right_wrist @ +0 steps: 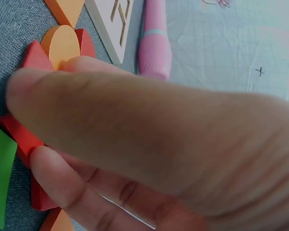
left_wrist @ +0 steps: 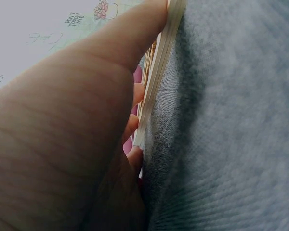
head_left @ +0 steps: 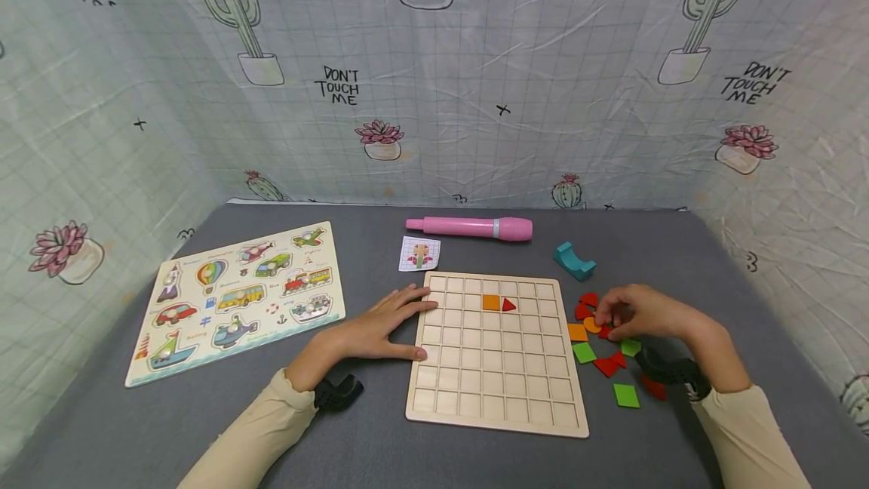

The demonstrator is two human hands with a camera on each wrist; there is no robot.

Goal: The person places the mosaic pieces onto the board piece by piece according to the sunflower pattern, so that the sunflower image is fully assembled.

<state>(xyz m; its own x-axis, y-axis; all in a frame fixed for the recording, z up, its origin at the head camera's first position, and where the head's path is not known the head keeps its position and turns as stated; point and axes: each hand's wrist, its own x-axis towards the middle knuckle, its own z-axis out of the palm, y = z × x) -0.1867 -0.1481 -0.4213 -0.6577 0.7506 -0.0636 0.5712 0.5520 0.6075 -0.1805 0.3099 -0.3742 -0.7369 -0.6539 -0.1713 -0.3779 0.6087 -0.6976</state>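
A pale wooden grid board (head_left: 492, 379) lies on the table, with an orange square (head_left: 491, 302) and a red triangle (head_left: 508, 305) side by side on its upper part. Along the board's left edge rests my left hand (head_left: 383, 329), fingers spread; in the left wrist view the thumb (left_wrist: 151, 19) touches that edge. To the right of the board, my right hand (head_left: 641, 313) bends over loose coloured pieces. Its thumb and forefinger pinch a red pointed piece (right_wrist: 37, 55), partly hidden by the thumb. An orange round piece (head_left: 592, 325) lies close by.
Green squares (head_left: 626, 395), an orange square (head_left: 577, 332) and several red pieces lie around the right hand. A teal curved block (head_left: 574, 261), a pink microphone-like stick (head_left: 468, 227) and a patterned card (head_left: 419, 253) lie behind the board. A vehicle picture puzzle (head_left: 237, 300) lies left.
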